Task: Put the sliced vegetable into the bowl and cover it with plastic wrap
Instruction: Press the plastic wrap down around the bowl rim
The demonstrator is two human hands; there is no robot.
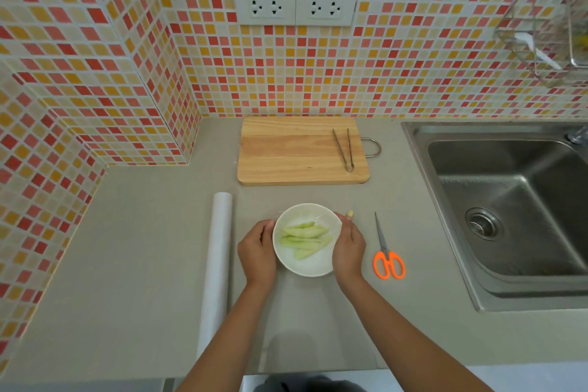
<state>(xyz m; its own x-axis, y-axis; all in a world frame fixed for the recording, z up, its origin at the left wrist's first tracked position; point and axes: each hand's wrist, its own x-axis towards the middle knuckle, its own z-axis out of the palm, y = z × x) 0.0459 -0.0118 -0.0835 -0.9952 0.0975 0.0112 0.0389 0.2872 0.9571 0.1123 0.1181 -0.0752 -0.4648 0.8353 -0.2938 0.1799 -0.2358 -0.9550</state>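
Observation:
A white bowl [313,266] stands on the grey counter in front of me, with several pale green vegetable slices [304,237] lying in it. A faint sheen of clear plastic wrap [321,218] shows over the bowl's far rim. My left hand [257,253] cups the bowl's left side. My right hand [349,247] presses against its right side, fingers curled along the rim. A long white roll of plastic wrap [218,267] lies to the left of the bowl, pointing away from me.
Orange-handled scissors [386,256] lie right of the bowl. A wooden cutting board [296,153] with metal tongs [345,149] sits at the back by the tiled wall. A steel sink [515,207] fills the right side. A wire rack [547,25] hangs above it.

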